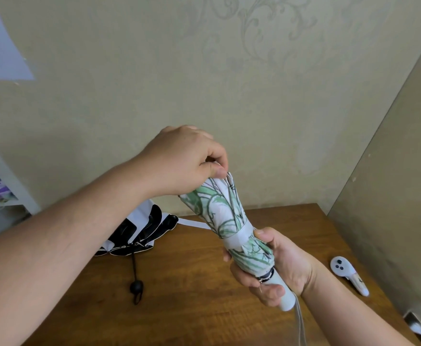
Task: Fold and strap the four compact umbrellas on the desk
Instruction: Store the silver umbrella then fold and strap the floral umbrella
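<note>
I hold a white umbrella with a green leaf print (223,211) upright above the wooden desk (194,283). My right hand (276,265) grips its lower end and white handle, thumb near the white strap wrapped round the folded canopy. My left hand (187,158) pinches the fabric at the umbrella's top tip. A black-and-white umbrella (139,231) lies unfolded and loose on the desk behind, its black handle and cord (136,287) pointing toward me. No other umbrellas are in view.
A white handheld controller (349,274) lies on the desk at the right. A patterned wall stands close behind the desk, and a beige panel rises along the right edge. Shelving with papers shows at the far left.
</note>
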### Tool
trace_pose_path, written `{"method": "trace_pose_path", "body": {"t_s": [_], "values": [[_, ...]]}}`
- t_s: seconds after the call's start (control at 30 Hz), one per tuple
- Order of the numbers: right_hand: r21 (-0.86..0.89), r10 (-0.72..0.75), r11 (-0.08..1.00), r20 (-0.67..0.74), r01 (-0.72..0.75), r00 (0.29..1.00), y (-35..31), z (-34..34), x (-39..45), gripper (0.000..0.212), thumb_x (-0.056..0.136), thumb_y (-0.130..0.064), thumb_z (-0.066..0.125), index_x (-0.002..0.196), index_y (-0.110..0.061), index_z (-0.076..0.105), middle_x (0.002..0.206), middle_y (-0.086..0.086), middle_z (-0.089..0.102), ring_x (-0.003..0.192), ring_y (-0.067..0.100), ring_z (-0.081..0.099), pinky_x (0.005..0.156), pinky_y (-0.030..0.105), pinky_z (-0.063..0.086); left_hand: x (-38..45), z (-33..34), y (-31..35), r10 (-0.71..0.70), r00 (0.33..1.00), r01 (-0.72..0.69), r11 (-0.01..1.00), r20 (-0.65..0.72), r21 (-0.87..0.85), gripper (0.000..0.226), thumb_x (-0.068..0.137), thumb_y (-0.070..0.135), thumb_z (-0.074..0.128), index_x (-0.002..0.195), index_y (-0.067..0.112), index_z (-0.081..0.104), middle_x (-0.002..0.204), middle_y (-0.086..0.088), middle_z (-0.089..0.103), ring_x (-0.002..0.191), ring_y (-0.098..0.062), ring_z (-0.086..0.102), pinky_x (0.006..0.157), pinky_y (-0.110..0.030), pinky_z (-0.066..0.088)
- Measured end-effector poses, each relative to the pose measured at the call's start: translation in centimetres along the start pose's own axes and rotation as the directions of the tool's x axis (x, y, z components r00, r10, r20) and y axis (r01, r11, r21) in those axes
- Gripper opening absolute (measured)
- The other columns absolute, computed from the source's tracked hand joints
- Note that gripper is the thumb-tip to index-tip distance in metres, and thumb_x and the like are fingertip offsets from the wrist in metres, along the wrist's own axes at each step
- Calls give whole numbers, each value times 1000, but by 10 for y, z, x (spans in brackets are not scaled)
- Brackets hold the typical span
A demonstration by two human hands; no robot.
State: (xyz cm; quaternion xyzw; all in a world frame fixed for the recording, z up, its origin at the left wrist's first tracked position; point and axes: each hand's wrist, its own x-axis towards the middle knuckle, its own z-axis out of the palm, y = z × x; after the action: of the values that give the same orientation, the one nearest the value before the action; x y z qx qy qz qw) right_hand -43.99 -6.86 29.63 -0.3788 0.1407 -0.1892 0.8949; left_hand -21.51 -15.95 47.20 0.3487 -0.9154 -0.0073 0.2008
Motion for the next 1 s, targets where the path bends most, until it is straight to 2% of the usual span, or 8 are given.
{"method": "trace_pose_path", "body": {"t_s": [0.07, 0.17, 0.3, 0.43, 0.57, 0.73, 0.87, 1.0], "values": [[2, 14, 1000, 6, -14, 1000, 2, -1, -1, 60, 91, -59, 56, 129, -13, 53, 76, 9, 55, 45, 13, 59, 40, 19, 39, -2, -3, -1, -46, 997, 50, 996, 56, -71, 15, 85, 50, 72, 92, 42, 61, 86, 18, 64, 86, -8, 60, 81, -41, 52], [15, -2, 1000, -2, 2, 1000, 4, -1, -2, 59, 91, -57, 58, 128, -12, 54, 77, 10, 56, 46, 14, 60, 41, 21, 40, -6, -5, -2, -131, 991, 127, 985, -29, -112, 43, 70, 66, 78, 85, 34, 53, 83, 15, 62, 78, -5, 59, 74, -41, 55], [25, -32, 999, -16, 33, 999, 3, -1, -1, 57, 90, -54, 62, 126, -10, 54, 78, 12, 58, 46, 16, 61, 43, 21, 45, -13, -2, -5, -168, 979, 152, 978, -113, -141, 46, 60, 84, 68, 76, 40, 67, 83, 16, 60, 80, -1, 58, 75, -39, 55], [17, -46, 999, -20, 47, 999, 3, -2, -2, 58, 90, -54, 62, 126, -10, 54, 78, 12, 58, 47, 16, 61, 42, 22, 43, -19, -1, -2, -169, 984, 143, 943, -62, -301, 21, 70, 58, 86, 85, 45, 78, 97, 14, 63, 92, -8, 62, 87, -38, 52], [9, -61, 998, -28, 61, 998, 2, -1, -1, 57, 91, -53, 62, 125, -9, 54, 78, 13, 58, 47, 16, 61, 43, 22, 44, -20, 0, 0, -194, 980, 168, 915, -35, -367, 14, 74, 42, 87, 87, 43, 80, 100, 13, 63, 93, -12, 63, 87, -31, 50], [-40, -99, 995, -111, 95, 989, 3, -3, 0, 58, 91, -53, 62, 123, -7, 45, 77, 14, 56, 45, 17, 60, 44, 23, 46, -21, 10, 2, -269, 957, 226, 926, -109, -301, 14, 73, 53, 80, 78, 41, 74, 102, 15, 60, 95, -6, 61, 81, -24, 47], [-58, -136, 990, -147, 129, 980, 2, -2, 2, 57, 93, -53, 61, 125, -8, 48, 77, 15, 54, 45, 16, 60, 44, 24, 46, -21, 20, 5, -273, 941, 237, 953, -200, -189, 32, 67, 69, 72, 75, 38, 67, 101, 18, 53, 95, -4, 56, 83, -33, 50], [-77, -153, 987, -189, 140, 970, 2, -2, 2, 56, 94, -53, 59, 126, -9, 48, 78, 15, 52, 45, 16, 59, 44, 25, 48, -18, 25, 6, -307, 940, 292, 949, -145, -115, 34, 70, 70, 78, 75, 38, 69, 102, 18, 49, 102, -6, 51, 88, -37, 48]]}}
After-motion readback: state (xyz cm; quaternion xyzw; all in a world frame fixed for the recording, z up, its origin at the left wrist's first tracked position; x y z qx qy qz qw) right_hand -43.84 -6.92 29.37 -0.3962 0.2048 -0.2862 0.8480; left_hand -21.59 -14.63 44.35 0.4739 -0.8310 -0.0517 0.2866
